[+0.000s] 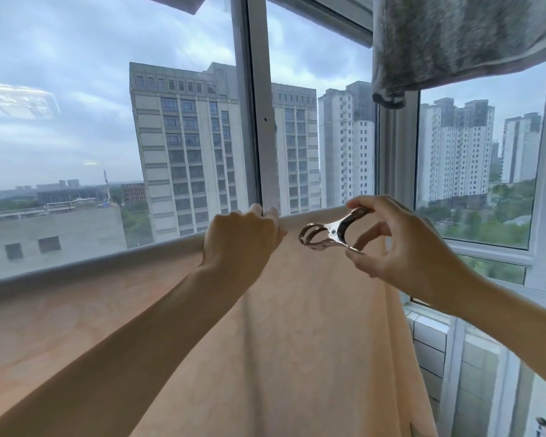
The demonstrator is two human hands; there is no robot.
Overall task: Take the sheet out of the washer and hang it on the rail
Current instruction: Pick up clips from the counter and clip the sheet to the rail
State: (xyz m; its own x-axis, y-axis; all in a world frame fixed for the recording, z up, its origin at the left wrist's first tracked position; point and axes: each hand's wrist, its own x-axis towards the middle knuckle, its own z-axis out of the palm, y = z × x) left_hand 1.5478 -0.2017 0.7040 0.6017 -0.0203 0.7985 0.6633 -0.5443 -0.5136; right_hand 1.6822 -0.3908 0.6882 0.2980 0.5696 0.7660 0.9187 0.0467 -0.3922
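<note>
Over the rail, sheet (265, 342) draped, hands (240, 241) gripping, clip (331, 233) pinched

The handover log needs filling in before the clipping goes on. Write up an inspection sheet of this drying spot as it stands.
Surface: no table in view; the rail is covered by the draped sheet.
Job's things: the peach sheet hangs over the rail, with folds falling at the right; washer not in view.
Clutter: grey cloth hanging at top right.
Grips: left grip holds the sheet's top edge; right grip pinches a metal clip by its handles, not yet on the sheet.
Cables: nothing seen.
Surroundings: window frame behind, tower blocks outside, cloudy sky.
</note>
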